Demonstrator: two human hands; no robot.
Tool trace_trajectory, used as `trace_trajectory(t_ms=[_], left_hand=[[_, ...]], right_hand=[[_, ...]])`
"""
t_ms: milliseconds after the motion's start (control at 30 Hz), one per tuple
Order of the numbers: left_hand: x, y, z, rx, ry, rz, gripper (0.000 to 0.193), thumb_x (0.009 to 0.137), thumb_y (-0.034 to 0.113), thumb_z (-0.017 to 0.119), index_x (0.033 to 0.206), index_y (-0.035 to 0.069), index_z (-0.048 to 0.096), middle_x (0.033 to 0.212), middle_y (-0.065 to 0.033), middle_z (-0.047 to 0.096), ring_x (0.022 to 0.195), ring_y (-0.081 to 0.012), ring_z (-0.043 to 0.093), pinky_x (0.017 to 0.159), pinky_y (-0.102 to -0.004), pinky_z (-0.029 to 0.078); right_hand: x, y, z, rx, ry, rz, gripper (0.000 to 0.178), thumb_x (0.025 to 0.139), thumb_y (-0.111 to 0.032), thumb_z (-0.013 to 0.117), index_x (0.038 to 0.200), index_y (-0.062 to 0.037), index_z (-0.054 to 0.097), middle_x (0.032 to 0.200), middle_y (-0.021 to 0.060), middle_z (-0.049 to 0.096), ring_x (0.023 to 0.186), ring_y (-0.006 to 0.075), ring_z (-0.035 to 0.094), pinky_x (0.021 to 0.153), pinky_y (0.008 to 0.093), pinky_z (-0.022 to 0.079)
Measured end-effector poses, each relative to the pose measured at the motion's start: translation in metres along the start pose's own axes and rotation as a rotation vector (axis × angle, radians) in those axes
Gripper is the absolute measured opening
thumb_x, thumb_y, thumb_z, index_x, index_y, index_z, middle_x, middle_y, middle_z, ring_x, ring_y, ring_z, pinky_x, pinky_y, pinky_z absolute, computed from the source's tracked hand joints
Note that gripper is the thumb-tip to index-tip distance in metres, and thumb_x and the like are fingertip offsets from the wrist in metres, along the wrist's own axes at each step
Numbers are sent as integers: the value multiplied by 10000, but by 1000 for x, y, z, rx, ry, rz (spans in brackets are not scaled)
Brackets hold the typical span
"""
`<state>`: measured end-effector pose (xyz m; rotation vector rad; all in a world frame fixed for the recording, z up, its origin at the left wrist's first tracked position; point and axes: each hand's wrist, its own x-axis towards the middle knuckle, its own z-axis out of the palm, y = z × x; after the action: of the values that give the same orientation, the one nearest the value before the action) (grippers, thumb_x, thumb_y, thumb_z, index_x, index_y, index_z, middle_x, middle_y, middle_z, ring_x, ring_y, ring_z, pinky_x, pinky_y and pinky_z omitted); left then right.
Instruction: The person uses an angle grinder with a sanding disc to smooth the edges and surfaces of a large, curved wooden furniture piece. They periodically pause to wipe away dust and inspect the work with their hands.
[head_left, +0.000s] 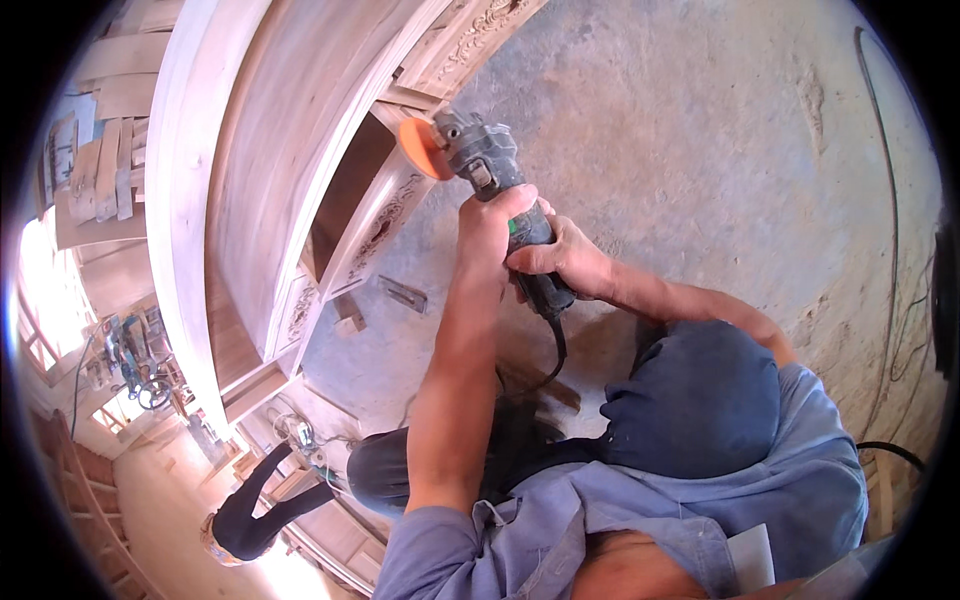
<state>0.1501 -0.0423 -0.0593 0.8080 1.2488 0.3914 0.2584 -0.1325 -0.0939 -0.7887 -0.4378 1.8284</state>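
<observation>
I hold a grey angle grinder (482, 158) with an orange sanding disc (424, 148) in both hands. My left hand (493, 222) wraps the grinder's body just behind the head. My right hand (560, 256) grips the rear handle, where the black power cord (556, 352) leaves it. The disc sits at the edge of a carved panel (385, 218) on a large pale wooden furniture piece (265, 150). I cannot tell whether the disc touches the wood.
The furniture lies on a rough concrete floor (700, 130). A small wood offcut (403, 293) lies near the carved panel. Black cables (893, 210) run along the right. Another person's dark-clad legs (255, 505) show at lower left, near workshop machines (130, 355) and stacked boards (105, 170).
</observation>
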Motion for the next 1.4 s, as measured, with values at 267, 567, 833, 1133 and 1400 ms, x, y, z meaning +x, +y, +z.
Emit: trace_trajectory(t_ms=[267,567,833,1133,1400], left_hand=[[19,-16,-7,-19,-47,-122,276,798,240,690,912,-6,641,815,-112,671,700,-229,655,679,-357,543],[38,-57,-35,-346,-40,-24,281,905,238,668,1067,10,638,953,-117,682,895,-262,651,844,-405,512],[20,20,-190,-912,678,228,337,963,6,390,1250,-157,461,1297,-266,493,1174,-360,539,979,-464,515],[67,59,-228,-894,462,411,514,1014,92,266,1437,-200,250,1457,-343,330,1397,-470,321,1176,-558,337],[65,52,-221,-963,403,473,510,998,70,319,1430,-194,261,1471,-346,310,1408,-458,319,1192,-544,315]], right_hand=[[3,19,-1,116,79,72,355,822,-180,696,1080,13,547,856,151,655,643,262,675,556,392,577],[-2,22,-35,213,188,157,300,829,-165,678,1027,39,581,818,152,661,641,268,679,533,383,562],[-36,-20,-57,134,283,-74,288,830,-195,668,994,12,554,827,153,668,660,256,684,557,377,577],[-57,-29,-57,62,324,-53,273,808,-187,676,963,13,572,815,161,669,645,253,679,556,370,573],[-56,-21,-58,72,284,-5,262,817,-188,678,955,20,597,823,149,673,656,249,681,560,369,568]])
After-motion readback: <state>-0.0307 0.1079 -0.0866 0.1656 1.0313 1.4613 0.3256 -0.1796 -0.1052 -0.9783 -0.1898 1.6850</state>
